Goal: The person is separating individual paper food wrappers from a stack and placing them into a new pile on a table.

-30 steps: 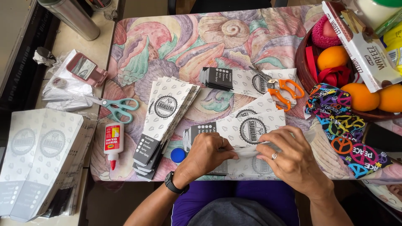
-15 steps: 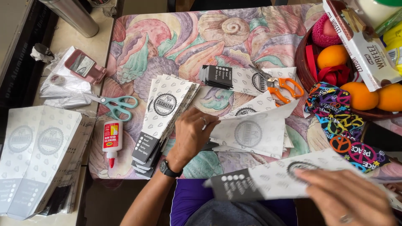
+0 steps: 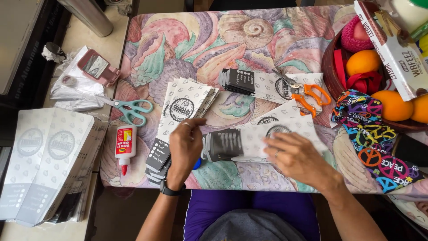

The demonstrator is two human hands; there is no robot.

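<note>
My left hand (image 3: 186,145) rests flat on the table, fingers together, between a fanned stack of white patterned paper bags (image 3: 180,105) and a folded paper bag (image 3: 249,140) with a dark end. My right hand (image 3: 298,158) lies palm down on that folded bag, fingers spread and pressing it onto the table. A blue glue cap (image 3: 196,164) peeks out just beside my left hand. Under the folded bag lie a few more flat bags (image 3: 285,114).
Another stack of bags (image 3: 263,84) with orange scissors (image 3: 305,93) on it lies further back. Teal scissors (image 3: 129,107) and a white glue bottle (image 3: 125,142) sit at left, beside a big pile of flat bags (image 3: 44,160). A fruit bowl (image 3: 332,73) and colourful cloth (image 3: 372,138) are at right.
My right hand has brought a bag from my lap side back onto the table and laid it down. My left hand has slid from the middle bags toward the left stack.
</note>
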